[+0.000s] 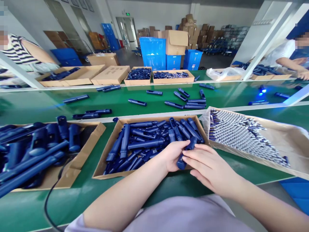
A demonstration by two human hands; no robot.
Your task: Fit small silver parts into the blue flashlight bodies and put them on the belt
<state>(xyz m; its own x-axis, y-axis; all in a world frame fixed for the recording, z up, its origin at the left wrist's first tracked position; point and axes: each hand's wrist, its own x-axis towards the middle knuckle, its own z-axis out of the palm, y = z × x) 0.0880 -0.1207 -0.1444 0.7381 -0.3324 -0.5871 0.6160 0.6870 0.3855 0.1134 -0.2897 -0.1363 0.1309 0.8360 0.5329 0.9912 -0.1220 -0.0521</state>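
Note:
My left hand (174, 156) is wrapped round a dark blue plastic tube (181, 162), held over the near right corner of a cardboard tray (99, 167). My right hand (205, 164) closes on the same tube from the other side, its fingers laid along it and its thumb side partly hidden. Both hands cover much of the tube's middle. Beneath and beyond them, the tray is heaped with similar blue tubes (145, 144), several with a long slot cut in the side.
At right, a cardboard tray (289, 137) holds rows of small silver cylinders (241, 135). Another box of blue parts (36, 141) stands left, with a black cable (48, 196) beside it. Loose tubes lie on the green belt (116, 111). Co-workers stand at far left and right.

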